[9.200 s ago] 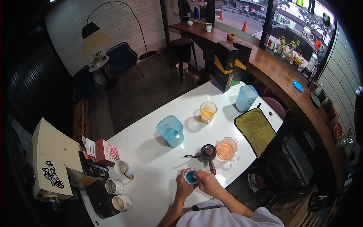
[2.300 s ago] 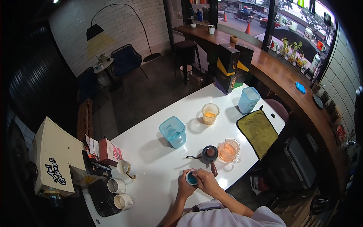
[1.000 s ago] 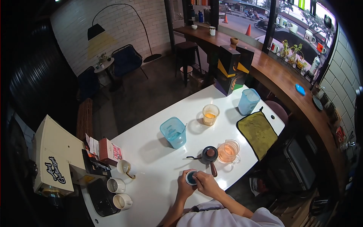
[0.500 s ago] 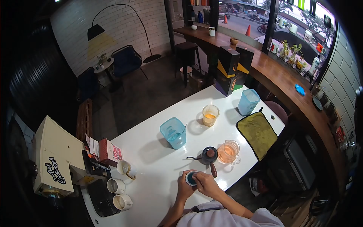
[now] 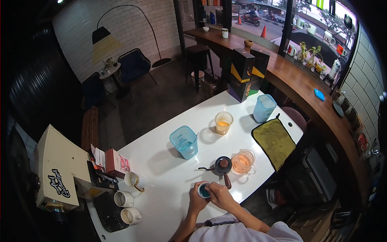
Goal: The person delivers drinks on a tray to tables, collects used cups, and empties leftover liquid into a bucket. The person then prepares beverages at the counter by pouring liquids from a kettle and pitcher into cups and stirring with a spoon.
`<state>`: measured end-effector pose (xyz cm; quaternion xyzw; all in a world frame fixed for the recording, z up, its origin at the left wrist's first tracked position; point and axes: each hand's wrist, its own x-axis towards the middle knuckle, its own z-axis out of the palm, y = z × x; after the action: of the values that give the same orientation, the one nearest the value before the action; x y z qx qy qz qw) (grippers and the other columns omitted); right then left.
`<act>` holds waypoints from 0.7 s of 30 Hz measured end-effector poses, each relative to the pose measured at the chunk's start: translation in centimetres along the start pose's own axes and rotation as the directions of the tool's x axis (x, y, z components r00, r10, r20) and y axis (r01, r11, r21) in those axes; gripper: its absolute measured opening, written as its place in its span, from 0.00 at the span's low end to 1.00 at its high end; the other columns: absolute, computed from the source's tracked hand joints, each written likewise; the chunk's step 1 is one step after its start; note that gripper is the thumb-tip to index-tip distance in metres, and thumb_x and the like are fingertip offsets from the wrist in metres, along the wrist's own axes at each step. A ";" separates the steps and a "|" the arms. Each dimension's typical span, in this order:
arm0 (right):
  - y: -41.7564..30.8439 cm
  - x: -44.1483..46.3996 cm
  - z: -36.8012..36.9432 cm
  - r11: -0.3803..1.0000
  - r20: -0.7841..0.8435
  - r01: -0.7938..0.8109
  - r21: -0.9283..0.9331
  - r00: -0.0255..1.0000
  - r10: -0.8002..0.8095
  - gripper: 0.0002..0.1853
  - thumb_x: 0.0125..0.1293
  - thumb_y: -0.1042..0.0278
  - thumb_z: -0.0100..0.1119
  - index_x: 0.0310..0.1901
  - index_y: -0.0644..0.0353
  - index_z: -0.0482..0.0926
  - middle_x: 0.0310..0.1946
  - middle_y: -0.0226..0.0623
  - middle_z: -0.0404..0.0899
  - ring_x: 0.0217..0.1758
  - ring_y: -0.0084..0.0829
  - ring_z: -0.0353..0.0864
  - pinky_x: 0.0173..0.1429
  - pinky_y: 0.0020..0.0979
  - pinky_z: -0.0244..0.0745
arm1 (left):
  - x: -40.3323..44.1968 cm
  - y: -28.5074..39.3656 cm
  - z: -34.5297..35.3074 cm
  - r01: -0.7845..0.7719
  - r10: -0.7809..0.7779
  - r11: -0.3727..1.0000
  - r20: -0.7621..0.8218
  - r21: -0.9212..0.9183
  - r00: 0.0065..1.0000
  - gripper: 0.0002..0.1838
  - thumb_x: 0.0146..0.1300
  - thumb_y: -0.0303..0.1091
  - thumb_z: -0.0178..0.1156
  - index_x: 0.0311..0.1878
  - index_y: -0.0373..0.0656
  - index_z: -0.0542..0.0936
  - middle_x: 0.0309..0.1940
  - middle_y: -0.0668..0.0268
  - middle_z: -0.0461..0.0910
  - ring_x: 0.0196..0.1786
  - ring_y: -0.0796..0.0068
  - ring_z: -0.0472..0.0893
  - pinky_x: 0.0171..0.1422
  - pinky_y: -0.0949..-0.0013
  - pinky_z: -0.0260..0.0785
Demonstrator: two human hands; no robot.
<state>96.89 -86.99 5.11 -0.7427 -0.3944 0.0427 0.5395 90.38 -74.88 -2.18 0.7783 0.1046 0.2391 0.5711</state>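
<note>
Close to my body, a small cup (image 5: 204,195) with a white rim and dark teal inside is gripped from the side by my left hand (image 5: 195,199). My right hand (image 5: 221,197) is closed in a pinch over the cup's mouth; what its fingers hold, if anything, is hidden. Just beyond the hands stands a small dark gooseneck kettle (image 5: 219,164) with a brown lid knob and wooden handle. To its right is a glass server (image 5: 243,162) with pale amber liquid.
On the white table (image 5: 161,193) stand a blue plastic container (image 5: 184,142), a glass with orange contents (image 5: 223,123), a blue pitcher (image 5: 264,109), an olive cloth (image 5: 274,141) and black boxes (image 5: 242,74). Mugs (image 5: 131,216) and a cream machine (image 5: 60,169) are at left.
My hands and the cup stay in nearly the same place, with the right hand still over the cup. Outside the window, a motorbike has come into view.
</note>
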 end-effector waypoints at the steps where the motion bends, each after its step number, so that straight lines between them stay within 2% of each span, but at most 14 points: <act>1: -0.1 0.0 -0.1 1.000 -0.002 -0.001 0.000 1.000 0.001 0.03 0.66 0.77 0.59 0.37 0.68 0.77 0.28 0.47 0.76 0.28 0.51 0.80 0.34 0.43 0.73 | 0.0 0.1 0.0 -0.001 0.001 1.000 -0.001 0.007 1.000 0.32 0.41 0.28 0.80 0.51 0.41 0.75 0.41 0.57 0.86 0.44 0.59 0.87 0.48 0.63 0.79; 3: -0.2 0.2 -0.3 0.997 -0.009 -0.058 -0.046 0.998 0.058 0.03 0.66 0.77 0.59 0.36 0.68 0.77 0.29 0.48 0.77 0.28 0.52 0.80 0.34 0.43 0.73 | 0.2 0.5 0.1 -0.011 0.011 1.000 -0.008 0.016 1.000 0.32 0.41 0.28 0.80 0.51 0.41 0.75 0.42 0.57 0.86 0.44 0.59 0.87 0.48 0.63 0.79; 6: -0.3 0.2 -0.6 0.991 -0.042 -0.039 -0.132 0.999 0.034 0.04 0.67 0.77 0.59 0.36 0.68 0.76 0.28 0.48 0.76 0.28 0.52 0.80 0.33 0.43 0.73 | 0.2 0.6 0.1 -0.023 0.024 0.999 -0.015 0.023 1.000 0.32 0.41 0.27 0.80 0.51 0.40 0.75 0.42 0.57 0.86 0.44 0.59 0.87 0.48 0.63 0.79; 10: -0.2 -0.1 -0.5 0.992 -0.004 -0.082 -0.093 0.997 0.082 0.04 0.66 0.77 0.59 0.36 0.68 0.76 0.27 0.49 0.76 0.28 0.52 0.79 0.33 0.43 0.73 | 0.0 -0.1 0.1 -0.003 0.002 1.000 -0.006 -0.029 1.000 0.32 0.41 0.27 0.80 0.51 0.40 0.75 0.42 0.57 0.86 0.44 0.59 0.87 0.48 0.63 0.79; 13: 0.0 0.0 -0.2 1.000 -0.001 -0.023 -0.007 1.000 0.023 0.04 0.66 0.77 0.59 0.35 0.68 0.75 0.27 0.49 0.75 0.28 0.52 0.79 0.32 0.44 0.72 | 0.0 -0.4 0.1 -0.009 0.009 1.000 -0.002 -0.007 1.000 0.32 0.41 0.27 0.80 0.51 0.40 0.75 0.42 0.57 0.86 0.44 0.60 0.87 0.49 0.63 0.79; 16: -0.3 0.2 -0.4 0.998 -0.014 -0.058 -0.024 0.998 0.058 0.04 0.66 0.77 0.59 0.35 0.69 0.76 0.27 0.49 0.76 0.28 0.52 0.80 0.32 0.44 0.72 | 0.0 0.2 0.1 -0.003 0.003 1.000 -0.009 -0.007 1.000 0.32 0.41 0.27 0.80 0.52 0.40 0.75 0.42 0.57 0.86 0.44 0.59 0.87 0.49 0.63 0.79; 18: -0.3 0.2 -0.6 0.994 -0.053 -0.045 -0.102 0.998 0.040 0.04 0.66 0.78 0.59 0.35 0.69 0.76 0.27 0.49 0.76 0.27 0.51 0.79 0.32 0.43 0.72 | 0.0 0.0 0.2 0.004 -0.004 1.000 -0.011 -0.007 1.000 0.32 0.41 0.27 0.80 0.52 0.40 0.75 0.42 0.57 0.86 0.45 0.60 0.87 0.49 0.63 0.79; 21: -0.2 0.0 -0.7 0.990 -0.030 -0.056 -0.128 0.998 0.052 0.03 0.66 0.78 0.59 0.36 0.69 0.76 0.27 0.48 0.76 0.27 0.50 0.79 0.32 0.43 0.72 | 0.0 0.1 0.2 0.011 -0.011 1.000 -0.007 -0.014 1.000 0.33 0.41 0.27 0.80 0.52 0.40 0.75 0.42 0.57 0.86 0.45 0.60 0.87 0.50 0.63 0.79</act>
<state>97.12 -87.47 5.57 -0.7868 -0.3688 0.0219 0.4944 90.49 -75.09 -2.14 0.7728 0.1091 0.2393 0.5775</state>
